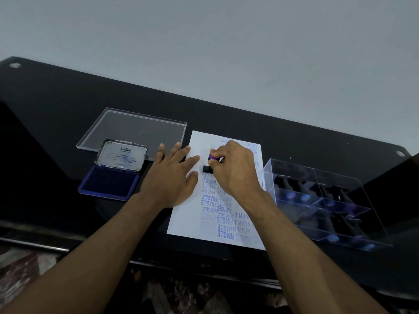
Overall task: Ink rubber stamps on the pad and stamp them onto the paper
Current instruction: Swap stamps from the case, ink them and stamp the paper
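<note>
A white paper [188,218] covered with several blue stamped words lies on the black table. My right hand [235,168] grips a rubber stamp [209,164] with a purple knob and a black base, which rests on the sheet's upper part. My left hand [172,175] lies flat with spread fingers across the paper's left edge. To the left of that hand sits the open ink pad [108,184], blue inside, its lid standing up behind it.
A clear plastic lid [133,130] lies flat behind the ink pad. A clear compartment box [324,200] holding several more stamps stands right of the paper. The black glass table [56,105] ends close to my body, with patterned floor below.
</note>
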Available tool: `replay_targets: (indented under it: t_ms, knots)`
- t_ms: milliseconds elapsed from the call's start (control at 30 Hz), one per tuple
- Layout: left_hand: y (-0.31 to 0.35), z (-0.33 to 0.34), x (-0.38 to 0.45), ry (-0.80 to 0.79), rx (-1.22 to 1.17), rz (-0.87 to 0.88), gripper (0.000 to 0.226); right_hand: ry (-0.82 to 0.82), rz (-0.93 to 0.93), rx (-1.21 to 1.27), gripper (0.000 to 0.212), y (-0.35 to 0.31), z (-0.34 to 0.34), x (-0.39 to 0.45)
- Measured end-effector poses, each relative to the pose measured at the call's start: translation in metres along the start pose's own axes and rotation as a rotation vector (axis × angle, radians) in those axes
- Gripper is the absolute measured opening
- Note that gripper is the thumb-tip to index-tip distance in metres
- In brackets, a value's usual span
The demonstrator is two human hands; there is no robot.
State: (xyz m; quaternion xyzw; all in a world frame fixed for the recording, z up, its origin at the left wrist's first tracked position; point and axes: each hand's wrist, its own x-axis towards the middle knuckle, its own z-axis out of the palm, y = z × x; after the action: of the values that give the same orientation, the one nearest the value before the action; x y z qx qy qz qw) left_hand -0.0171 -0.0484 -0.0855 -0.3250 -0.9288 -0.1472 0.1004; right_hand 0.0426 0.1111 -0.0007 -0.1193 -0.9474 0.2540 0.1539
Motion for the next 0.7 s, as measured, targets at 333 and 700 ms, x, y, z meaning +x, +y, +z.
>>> replay_targets:
  t_ms: [333,700]
  knots:
    - [0.0,0.0,-0.001,-0.003,0.001,-0.01,0.056,0.33,0.283,0.49,0.014,0.017,-0.005,-0.01]
    - [0.001,-0.001,-0.001,-0.004,-0.002,-0.012,0.059,0.391,0.546,0.799,0.019,0.03,-0.018,-0.017]
